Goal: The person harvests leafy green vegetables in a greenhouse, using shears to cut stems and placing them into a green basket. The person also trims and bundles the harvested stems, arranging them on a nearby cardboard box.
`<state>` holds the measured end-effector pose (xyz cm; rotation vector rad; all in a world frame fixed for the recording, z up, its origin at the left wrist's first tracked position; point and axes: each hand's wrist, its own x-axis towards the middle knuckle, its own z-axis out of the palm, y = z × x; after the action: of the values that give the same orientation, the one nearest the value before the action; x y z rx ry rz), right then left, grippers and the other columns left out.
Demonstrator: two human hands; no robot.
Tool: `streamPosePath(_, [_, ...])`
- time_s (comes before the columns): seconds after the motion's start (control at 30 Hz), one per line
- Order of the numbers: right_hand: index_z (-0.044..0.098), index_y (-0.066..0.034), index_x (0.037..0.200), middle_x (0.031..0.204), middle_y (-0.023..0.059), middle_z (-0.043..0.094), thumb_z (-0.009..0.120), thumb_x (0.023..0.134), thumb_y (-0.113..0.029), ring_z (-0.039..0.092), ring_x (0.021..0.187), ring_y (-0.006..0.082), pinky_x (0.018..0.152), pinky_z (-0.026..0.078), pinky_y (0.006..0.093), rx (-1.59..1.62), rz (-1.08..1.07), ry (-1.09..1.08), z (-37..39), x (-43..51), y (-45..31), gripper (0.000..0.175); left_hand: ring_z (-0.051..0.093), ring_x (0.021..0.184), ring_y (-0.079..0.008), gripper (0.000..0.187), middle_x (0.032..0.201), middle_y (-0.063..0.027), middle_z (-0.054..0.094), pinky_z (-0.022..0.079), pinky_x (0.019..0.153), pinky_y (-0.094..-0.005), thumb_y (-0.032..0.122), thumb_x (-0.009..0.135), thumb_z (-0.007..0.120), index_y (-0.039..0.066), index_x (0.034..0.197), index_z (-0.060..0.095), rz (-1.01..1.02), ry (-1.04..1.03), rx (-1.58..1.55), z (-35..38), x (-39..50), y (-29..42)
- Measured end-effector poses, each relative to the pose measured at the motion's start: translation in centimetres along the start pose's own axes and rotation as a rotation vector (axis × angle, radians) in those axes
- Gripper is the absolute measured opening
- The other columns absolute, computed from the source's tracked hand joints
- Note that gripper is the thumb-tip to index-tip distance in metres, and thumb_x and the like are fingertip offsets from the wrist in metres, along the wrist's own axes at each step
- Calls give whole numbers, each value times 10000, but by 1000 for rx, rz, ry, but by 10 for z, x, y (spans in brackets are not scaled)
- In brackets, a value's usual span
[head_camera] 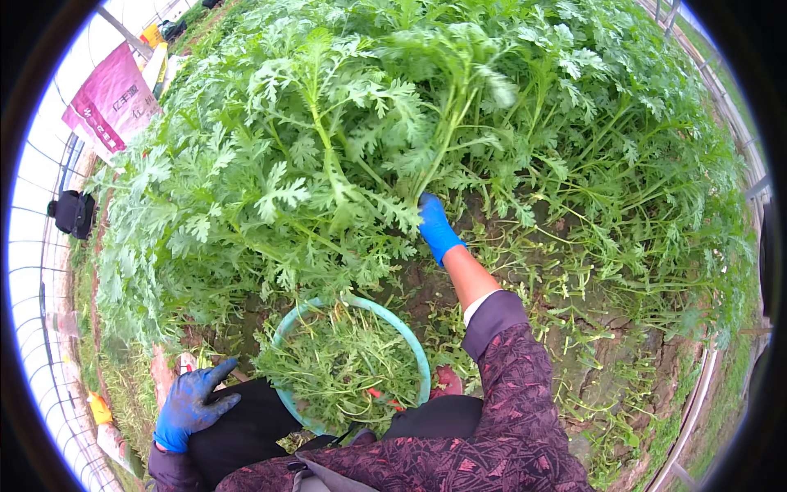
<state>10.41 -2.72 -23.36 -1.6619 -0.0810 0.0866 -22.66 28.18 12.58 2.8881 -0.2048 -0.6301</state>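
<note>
In a blue glove, my right hand (436, 226) reaches forward and is closed around the lower part of a bunch of green stems (452, 126). Its fingertips are hidden among the leaves, and the bunch's top is blurred. My left hand (195, 403), also gloved in blue and smeared with dirt, lies over my left knee. Its thumb and forefinger are apart, with nothing held. Between my knees stands a round container with a turquoise rim (409, 335), holding loose leafy cuttings (344, 363).
Dense, lobed-leaf greens (246, 166) fill the bed ahead. Short cut stalks and fallen leaves litter the soil (590, 363) at right. A pink printed sack (114, 101) stands at upper left, and a dark bag (74, 213) lies beyond the bed's left edge.
</note>
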Motion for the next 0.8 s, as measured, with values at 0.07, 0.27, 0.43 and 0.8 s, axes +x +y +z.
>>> streamPosePath(0.07, [653, -50, 1052, 951, 253, 658, 587, 867, -201, 637, 886, 415, 772, 503, 462, -222, -5, -34, 5, 2, -11, 247, 621, 858, -340, 597, 1011, -157, 665, 501, 762, -417, 299, 789, 731, 107, 1321, 540, -37, -13, 30, 0, 0, 0])
streamPosePath(0.27, [644, -60, 998, 870, 218, 669, 577, 894, -303, 651, 786, 391, 706, 528, 446, -250, 60, 38, -7, -6, -41, 273, 623, 863, -350, 599, 995, -164, 664, 504, 768, -412, 263, 779, 742, 96, 1318, 540, -74, -23, -17, -1, -2, -2])
streamPosePath(0.43, [666, -8, 1024, 812, 49, 682, 761, 793, -113, 621, 699, 114, 622, 512, 242, 762, 322, -165, -12, -8, -45, 271, 623, 862, -349, 593, 980, -164, 662, 504, 772, -408, 270, 784, 735, 89, 1314, 541, -37, 2, -7, -1, -2, -2])
streamPosePath(0.8, [657, -7, 981, 781, 80, 652, 600, 885, -181, 608, 674, 204, 599, 490, 336, 159, 110, -222, 56, -13, -45, 206, 618, 758, -340, 581, 826, -143, 641, 480, 680, -431, 371, 817, 698, 83, 1297, 544, -72, -3, 35, -1, -14, -1])
